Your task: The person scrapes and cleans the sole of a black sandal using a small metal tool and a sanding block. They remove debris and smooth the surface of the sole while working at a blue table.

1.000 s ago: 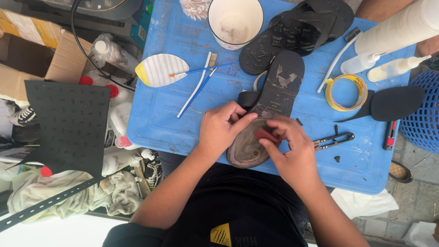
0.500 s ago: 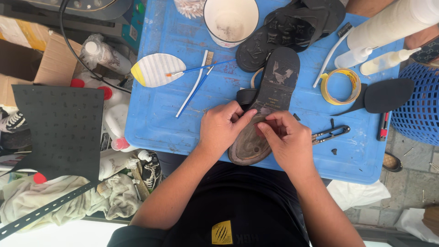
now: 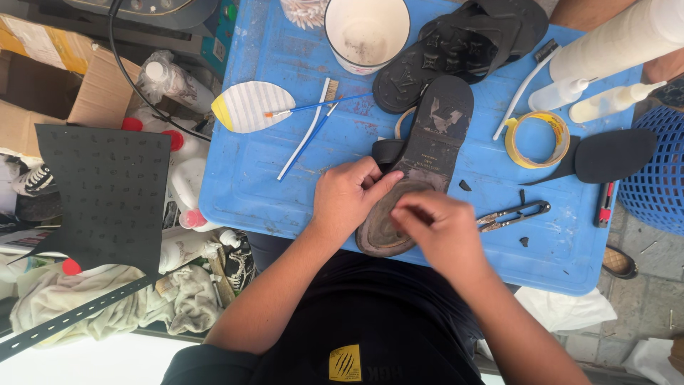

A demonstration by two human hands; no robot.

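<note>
Where the blue table (image 3: 249, 185) ends on the left, floor stock: a black perforated rubber sheet (image 3: 100, 192) leaning against boxes, white bottles with red caps (image 3: 178, 153), rags (image 3: 92, 306) beneath.

On the table, left portion: a white and yellow insole (image 3: 251, 105) lying flat, two thin brushes (image 3: 308, 121) crossed beside it, well apart from the hands.

Centre: a white tub (image 3: 367, 28) at the far edge. Below it, a worn black sandal (image 3: 427, 135), sole up, heel hanging over the near edge towards the body, probably so the worn heel faces the worker. Left hand (image 3: 349, 196) clasps the sandal's left side at the waist, thumb laid across the sole, steadying it. Right hand (image 3: 442, 232) rests over the heel, fingertips pinched together on the sole; whether they hold a scrap cannot be told.

Right portion: the matching sandal (image 3: 463, 46) upright at the far edge; a tape roll (image 3: 536, 139); small snips (image 3: 513, 214) just beside the right hand, within reach; a black insole (image 3: 613, 153); two squeeze bottles (image 3: 591, 100).
</note>
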